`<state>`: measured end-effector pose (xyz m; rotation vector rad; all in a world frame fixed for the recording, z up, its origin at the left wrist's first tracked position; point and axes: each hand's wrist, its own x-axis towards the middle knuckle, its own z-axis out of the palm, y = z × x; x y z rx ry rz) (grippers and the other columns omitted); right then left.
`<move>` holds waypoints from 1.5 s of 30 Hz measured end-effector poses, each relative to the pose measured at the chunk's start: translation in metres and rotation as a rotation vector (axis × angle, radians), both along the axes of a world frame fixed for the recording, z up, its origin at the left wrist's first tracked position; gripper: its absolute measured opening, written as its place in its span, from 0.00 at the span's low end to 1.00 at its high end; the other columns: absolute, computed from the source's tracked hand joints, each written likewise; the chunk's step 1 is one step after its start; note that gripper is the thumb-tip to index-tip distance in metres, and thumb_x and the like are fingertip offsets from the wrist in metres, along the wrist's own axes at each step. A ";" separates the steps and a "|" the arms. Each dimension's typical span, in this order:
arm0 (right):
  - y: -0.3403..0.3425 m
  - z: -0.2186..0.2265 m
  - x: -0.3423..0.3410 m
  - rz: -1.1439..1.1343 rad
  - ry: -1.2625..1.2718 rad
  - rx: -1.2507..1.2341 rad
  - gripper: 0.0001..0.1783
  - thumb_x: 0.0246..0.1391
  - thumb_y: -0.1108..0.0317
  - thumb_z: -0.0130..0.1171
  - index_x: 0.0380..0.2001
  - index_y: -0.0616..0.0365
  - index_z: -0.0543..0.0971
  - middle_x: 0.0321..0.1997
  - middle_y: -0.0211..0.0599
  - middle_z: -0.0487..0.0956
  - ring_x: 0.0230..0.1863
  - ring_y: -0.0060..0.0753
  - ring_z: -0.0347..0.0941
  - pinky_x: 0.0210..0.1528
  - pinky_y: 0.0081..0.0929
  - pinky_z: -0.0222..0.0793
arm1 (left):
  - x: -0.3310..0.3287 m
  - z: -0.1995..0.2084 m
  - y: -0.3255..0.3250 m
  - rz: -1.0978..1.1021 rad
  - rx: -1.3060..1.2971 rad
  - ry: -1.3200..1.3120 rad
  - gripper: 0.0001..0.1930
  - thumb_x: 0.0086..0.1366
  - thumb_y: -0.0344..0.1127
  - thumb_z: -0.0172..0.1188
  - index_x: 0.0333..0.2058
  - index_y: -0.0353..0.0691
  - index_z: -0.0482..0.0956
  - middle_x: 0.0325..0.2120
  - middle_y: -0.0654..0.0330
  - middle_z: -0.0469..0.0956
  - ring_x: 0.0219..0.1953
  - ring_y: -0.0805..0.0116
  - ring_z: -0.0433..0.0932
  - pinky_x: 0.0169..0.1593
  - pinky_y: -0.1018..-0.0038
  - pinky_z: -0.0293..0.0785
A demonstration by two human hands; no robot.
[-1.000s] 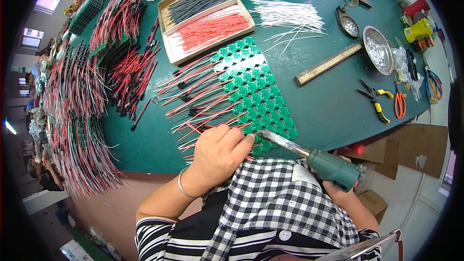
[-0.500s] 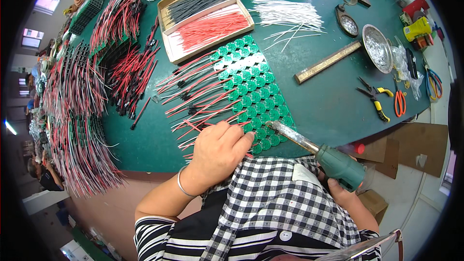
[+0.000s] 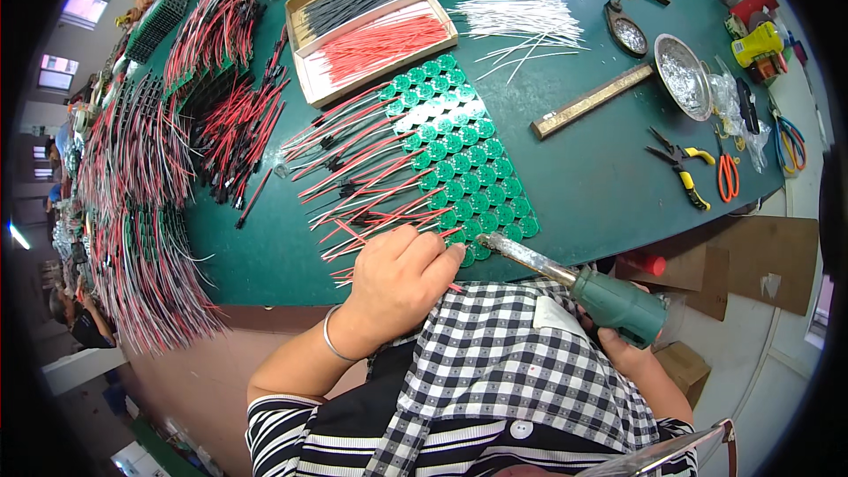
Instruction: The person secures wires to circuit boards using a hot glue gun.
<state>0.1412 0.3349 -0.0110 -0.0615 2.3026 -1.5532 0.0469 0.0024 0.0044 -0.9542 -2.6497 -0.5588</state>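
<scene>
My right hand (image 3: pixel 624 352) is wrapped round a green-handled soldering iron (image 3: pixel 618 307), mostly hidden beneath the handle. Its metal tip points left, at the lower end of a green sheet of round circuit boards (image 3: pixel 481 172). Close to that tip, my left hand (image 3: pixel 397 278) has thumb and forefinger pinched together on a red wire (image 3: pixel 452 231) at the sheet's near left edge. The exact grip is hidden under the fingers. Red, white and black wires (image 3: pixel 353 185) stick out leftward along the sheet's left side.
Behind the sheet stands a cardboard box (image 3: pixel 300 62) of black and red wires, beside loose white wires (image 3: pixel 521 18). Bundled wired boards (image 3: pixel 132 150) fill the left. A metal bar (image 3: pixel 592 102), solder bowl (image 3: pixel 683 79), pliers (image 3: pixel 680 163) and scissors (image 3: pixel 727 178) lie right. Another person's hand (image 3: pixel 141 0) shows far left.
The soldering iron's tip has moved a little left and nearer to me, closer to my left fingertips. The left hand keeps its pinch; the view has shifted slightly.
</scene>
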 end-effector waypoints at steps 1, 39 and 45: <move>-0.002 0.001 0.000 -0.039 0.003 -0.049 0.27 0.56 0.59 0.63 0.54 0.61 0.69 0.47 0.38 0.79 0.46 0.31 0.76 0.51 0.31 0.71 | 0.000 0.000 0.000 0.000 0.011 0.002 0.11 0.46 0.28 0.65 0.32 0.43 0.82 0.23 0.67 0.72 0.23 0.69 0.69 0.26 0.72 0.65; -0.020 0.003 -0.018 -0.284 0.207 -0.411 0.28 0.62 0.57 0.56 0.58 0.67 0.67 0.51 0.49 0.77 0.30 0.31 0.76 0.34 0.28 0.75 | 0.002 -0.003 0.004 -0.007 -0.046 -0.008 0.09 0.50 0.33 0.62 0.33 0.43 0.80 0.24 0.67 0.69 0.26 0.70 0.69 0.28 0.72 0.66; -0.020 0.003 -0.022 -0.281 0.200 -0.404 0.29 0.63 0.56 0.55 0.58 0.67 0.66 0.51 0.49 0.78 0.29 0.31 0.76 0.33 0.28 0.74 | 0.001 0.001 0.003 -0.001 -0.066 -0.006 0.09 0.50 0.33 0.61 0.33 0.44 0.81 0.24 0.68 0.69 0.27 0.70 0.69 0.28 0.73 0.65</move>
